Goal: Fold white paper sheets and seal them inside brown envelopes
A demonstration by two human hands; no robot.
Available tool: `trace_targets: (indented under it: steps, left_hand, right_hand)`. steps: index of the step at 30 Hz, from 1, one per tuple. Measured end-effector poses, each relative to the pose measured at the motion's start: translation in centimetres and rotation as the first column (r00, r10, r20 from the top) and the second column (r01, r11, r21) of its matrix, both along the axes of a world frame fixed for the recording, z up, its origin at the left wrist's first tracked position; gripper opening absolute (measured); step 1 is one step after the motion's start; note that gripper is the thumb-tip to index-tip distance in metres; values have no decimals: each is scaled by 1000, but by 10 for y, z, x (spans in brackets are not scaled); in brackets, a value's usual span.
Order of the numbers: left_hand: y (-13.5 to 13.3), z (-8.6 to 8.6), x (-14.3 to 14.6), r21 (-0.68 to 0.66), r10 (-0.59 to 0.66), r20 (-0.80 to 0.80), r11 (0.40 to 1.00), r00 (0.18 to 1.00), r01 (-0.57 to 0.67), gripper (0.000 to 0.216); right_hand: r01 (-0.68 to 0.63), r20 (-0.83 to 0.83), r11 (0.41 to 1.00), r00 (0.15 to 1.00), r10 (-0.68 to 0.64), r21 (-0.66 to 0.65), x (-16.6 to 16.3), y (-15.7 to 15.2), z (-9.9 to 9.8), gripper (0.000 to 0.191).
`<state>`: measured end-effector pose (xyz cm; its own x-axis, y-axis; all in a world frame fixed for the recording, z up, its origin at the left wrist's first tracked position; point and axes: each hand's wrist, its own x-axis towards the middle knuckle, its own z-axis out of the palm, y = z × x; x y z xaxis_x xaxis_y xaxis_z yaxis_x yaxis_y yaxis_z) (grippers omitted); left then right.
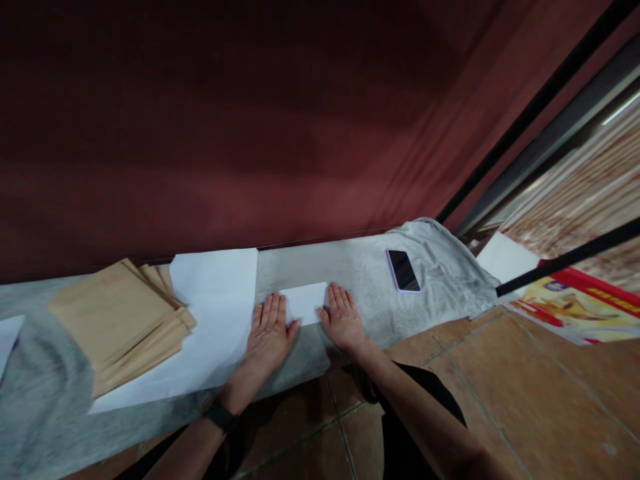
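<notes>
A small folded white paper [305,301] lies on a grey cloth-covered ledge [350,267]. My left hand [267,333] lies flat with fingers stretched out, touching the paper's left edge and partly resting on a larger white sheet [215,313]. My right hand [343,318] lies flat and open on the paper's right edge. Neither hand grips anything.
A stack of brown envelopes [117,323] sits left on the large white sheet. A phone [403,270] lies face up on the cloth to the right. A dark red wall rises behind. A colourful poster [575,303] and tiled floor [525,387] are at right.
</notes>
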<state>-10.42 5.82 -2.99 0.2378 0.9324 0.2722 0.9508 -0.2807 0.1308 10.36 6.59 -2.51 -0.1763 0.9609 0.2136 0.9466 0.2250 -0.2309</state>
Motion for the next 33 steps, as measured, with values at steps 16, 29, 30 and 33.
trace_targets:
  steps: [16,29,30,33]
  left_hand:
    - [-2,-7,6,24,-73,57,997,996,72,64]
    - [37,17,-2,-40,-39,19,998,999,40,49]
    - [42,18,-4,-49,-42,26,998,999,43,48]
    - [53,20,-7,-95,-47,39,994,998,50,46]
  right_hand:
    - [-155,4,987,988,155,28,-5,-3,-4,63]
    - [-194,-37,976,981,191,-103,9,47,15,48]
    - [-194,-39,975,981,190,-107,9,51,15,49]
    - [-177,-40,977,984,174,-115,9,59,16,50]
